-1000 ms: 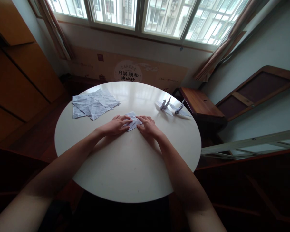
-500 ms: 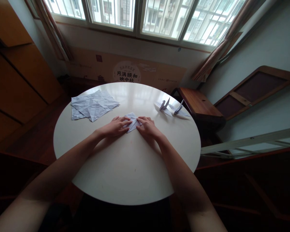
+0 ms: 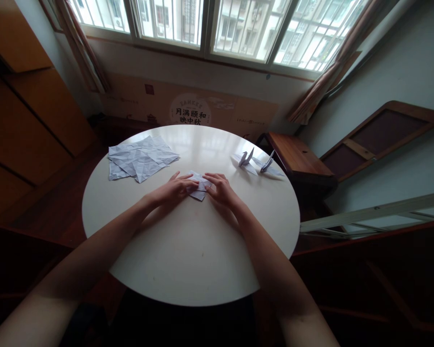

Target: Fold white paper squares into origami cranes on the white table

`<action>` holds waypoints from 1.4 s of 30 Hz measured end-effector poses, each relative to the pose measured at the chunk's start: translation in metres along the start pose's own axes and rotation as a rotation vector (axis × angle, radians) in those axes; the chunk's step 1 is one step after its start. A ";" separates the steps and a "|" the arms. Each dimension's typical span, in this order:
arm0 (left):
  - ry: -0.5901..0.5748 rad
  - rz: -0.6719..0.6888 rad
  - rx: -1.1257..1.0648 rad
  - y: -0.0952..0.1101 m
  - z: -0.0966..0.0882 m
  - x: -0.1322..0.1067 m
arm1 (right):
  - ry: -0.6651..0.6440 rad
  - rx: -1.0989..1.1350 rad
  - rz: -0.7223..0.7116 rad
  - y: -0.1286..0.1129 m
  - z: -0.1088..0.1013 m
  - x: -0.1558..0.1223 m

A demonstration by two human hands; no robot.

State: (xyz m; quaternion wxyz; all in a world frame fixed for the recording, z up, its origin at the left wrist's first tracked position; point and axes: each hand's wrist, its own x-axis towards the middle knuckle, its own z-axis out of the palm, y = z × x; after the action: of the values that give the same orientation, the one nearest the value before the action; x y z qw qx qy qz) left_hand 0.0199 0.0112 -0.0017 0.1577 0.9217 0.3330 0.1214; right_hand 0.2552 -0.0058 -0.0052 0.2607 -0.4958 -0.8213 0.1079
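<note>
A small sheet of folded white paper (image 3: 199,193) lies on the white oval table (image 3: 181,260), with crease lines across it and one corner pointing toward me. My left hand (image 3: 175,187) grips its left side, fingers bent over the paper's edge. From the right, my right hand (image 3: 220,188) holds the opposite side, its fingertips on the upper edge and its thumb lower down. Parts of the paper are hidden under both sets of fingers.
Creased white paper sheets (image 3: 142,158) lie in a pile at the table's back left. Two folded paper cranes stand at the back right, one crane (image 3: 245,161) left of the other crane (image 3: 269,166). A wooden side table (image 3: 298,154) is beyond the right edge.
The folded paper looks smaller at the top, and a crosswise edge now shows above its near corner. Both hands have shifted only slightly, with the fingers moved on the paper.
</note>
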 end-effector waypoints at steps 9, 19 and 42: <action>0.119 -0.055 0.094 0.002 0.000 0.000 | -0.039 0.048 -0.008 -0.002 -0.005 0.001; 0.136 -0.037 0.160 -0.004 0.008 0.001 | -0.035 0.245 -0.063 0.000 -0.004 0.001; 0.140 0.148 0.088 0.000 0.002 0.000 | -0.053 0.273 -0.131 0.004 0.002 0.001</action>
State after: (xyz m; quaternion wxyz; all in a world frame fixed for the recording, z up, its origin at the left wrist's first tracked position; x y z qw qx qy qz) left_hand 0.0205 0.0105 -0.0031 0.0840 0.9391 0.2791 0.1821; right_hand 0.2569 -0.0030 -0.0087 0.3104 -0.3980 -0.8363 0.2141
